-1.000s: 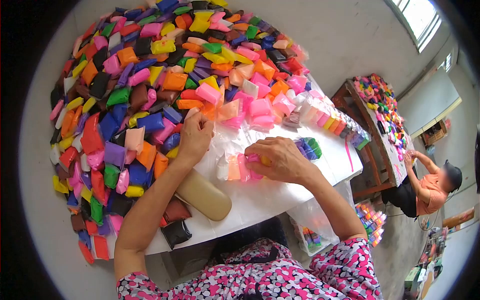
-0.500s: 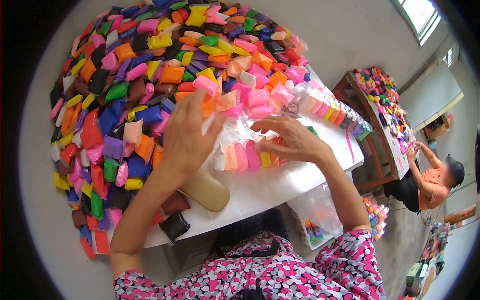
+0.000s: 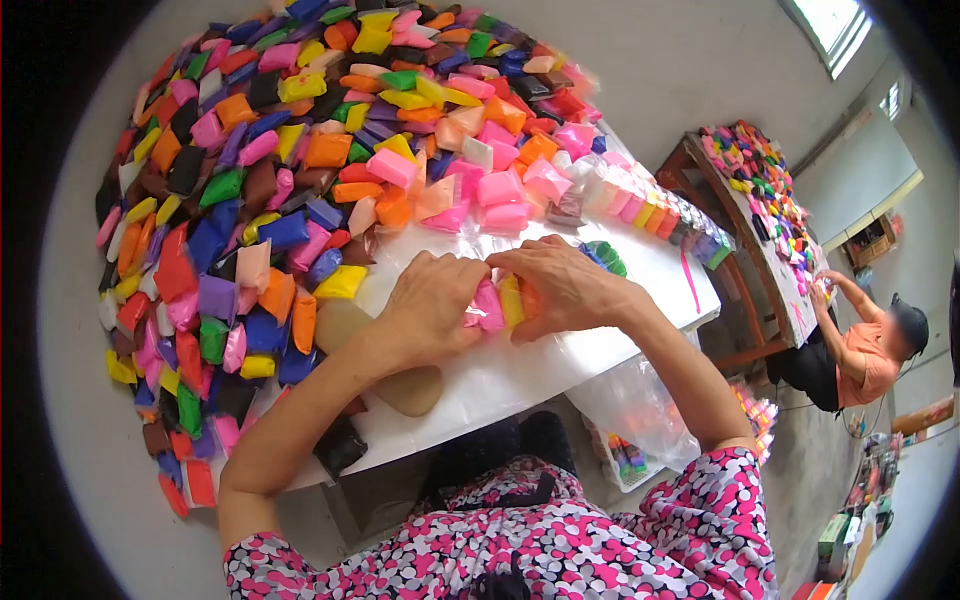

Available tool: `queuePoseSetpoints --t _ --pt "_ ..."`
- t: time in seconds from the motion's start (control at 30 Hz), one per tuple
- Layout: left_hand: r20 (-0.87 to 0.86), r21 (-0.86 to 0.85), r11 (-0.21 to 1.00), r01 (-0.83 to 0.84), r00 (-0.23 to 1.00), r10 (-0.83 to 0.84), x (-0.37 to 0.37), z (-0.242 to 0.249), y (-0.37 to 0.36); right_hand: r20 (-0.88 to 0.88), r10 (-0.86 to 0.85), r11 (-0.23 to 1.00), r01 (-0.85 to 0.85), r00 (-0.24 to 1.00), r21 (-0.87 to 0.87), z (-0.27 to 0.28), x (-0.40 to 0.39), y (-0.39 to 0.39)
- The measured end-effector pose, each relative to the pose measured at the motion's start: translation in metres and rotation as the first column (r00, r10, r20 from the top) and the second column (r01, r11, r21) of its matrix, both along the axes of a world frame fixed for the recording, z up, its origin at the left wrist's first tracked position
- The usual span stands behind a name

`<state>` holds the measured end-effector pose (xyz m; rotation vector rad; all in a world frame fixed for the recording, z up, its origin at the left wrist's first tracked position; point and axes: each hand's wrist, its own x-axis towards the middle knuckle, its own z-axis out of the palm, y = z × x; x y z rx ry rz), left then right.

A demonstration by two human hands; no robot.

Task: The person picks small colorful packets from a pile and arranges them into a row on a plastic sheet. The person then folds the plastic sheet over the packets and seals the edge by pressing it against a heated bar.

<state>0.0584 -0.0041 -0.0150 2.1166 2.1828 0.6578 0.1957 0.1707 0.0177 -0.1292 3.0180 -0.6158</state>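
Observation:
At the middle of the white tabletop (image 3: 480, 375), my left hand (image 3: 425, 300) and my right hand (image 3: 565, 285) close around a short row of small soft packets, one from each end. Pink (image 3: 487, 306), yellow (image 3: 511, 300) and orange packets show between my fingers; the others in the row are hidden by my hands. Just beyond my right hand lie green and blue packets (image 3: 608, 258) in shiny clear wrapping. A flat, rounded beige object (image 3: 412, 392) lies under my left forearm, which crosses over it.
A large heap of coloured packets (image 3: 230, 220) covers the table's left and far side. A wrapped row of packets (image 3: 650, 210) sits at the right. Below the edge are a clear plastic bag (image 3: 640, 400) and a white basket (image 3: 625, 470). Another person (image 3: 865, 350) works at a second table.
My left hand has come down from above the packets and closed on the row's left end. My right hand has closed on the other end. The row now sits more bunched between them.

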Motion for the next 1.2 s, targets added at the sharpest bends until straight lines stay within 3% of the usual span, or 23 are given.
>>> queuePoseSetpoints --t 0.07,0.17,0.23,0.33,0.43,0.57,0.73,0.83,0.93,0.97,1.13,1.2 --pt "0.029 -0.029 0.999 -0.014 0.999 0.015 -0.001 0.004 0.000 -0.009 -0.006 1.000 0.006 1.000 -0.020 0.006 0.004 0.001" --pt "0.061 -0.076 0.996 -0.056 0.996 0.061 -0.003 0.007 -0.003 -0.138 0.004 0.995 0.010 0.990 0.101 0.003 0.014 0.018" --pt "0.059 -0.126 0.988 -0.086 0.994 0.094 -0.004 0.012 -0.003 -0.110 -0.027 0.993 0.040 0.994 0.114 0.001 0.017 0.020" --pt "-0.070 -0.027 0.997 -0.069 0.995 0.067 0.005 0.008 -0.002 -0.101 -0.043 0.990 0.056 0.994 0.131 -0.004 0.016 0.019" --pt "-0.038 0.158 0.987 0.018 0.999 -0.012 0.014 -0.004 0.010 -0.092 -0.043 0.993 0.052 0.995 0.103 -0.008 0.011 0.020" --pt "0.023 -0.060 0.996 -0.066 0.997 0.067 0.012 -0.002 0.020 -0.039 -0.014 0.997 0.017 0.999 0.076 -0.012 0.005 0.018" --pt "0.050 -0.148 0.981 -0.124 0.990 0.133 0.013 0.005 0.020 -0.198 0.018 0.999 -0.011 0.980 0.037 -0.012 0.012 0.024" --pt "-0.028 0.155 0.987 -0.041 0.999 0.046 0.015 -0.004 0.020 -0.166 -0.033 0.991 0.054 0.986 0.124 -0.007 0.017 0.026" --pt "-0.030 0.173 0.983 0.054 0.998 -0.050 0.019 -0.005 0.028 0.024 -0.087 0.984 0.083 0.996 0.161 -0.001 0.013 0.019" --pt "0.010 0.135 0.990 0.037 0.999 -0.039 0.019 -0.006 0.030 0.101 -0.098 0.984 0.081 0.990 0.156 0.001 0.011 0.017" --pt "0.213 -0.122 0.990 -0.074 0.972 0.098 0.022 0.007 0.035 0.012 -0.082 0.992 0.081 0.997 0.093 -0.005 0.012 0.021" --pt "0.250 -0.051 0.996 -0.076 0.964 0.086 0.020 0.001 0.035 -0.021 -0.082 0.994 0.083 0.996 0.066 -0.002 0.015 0.024"
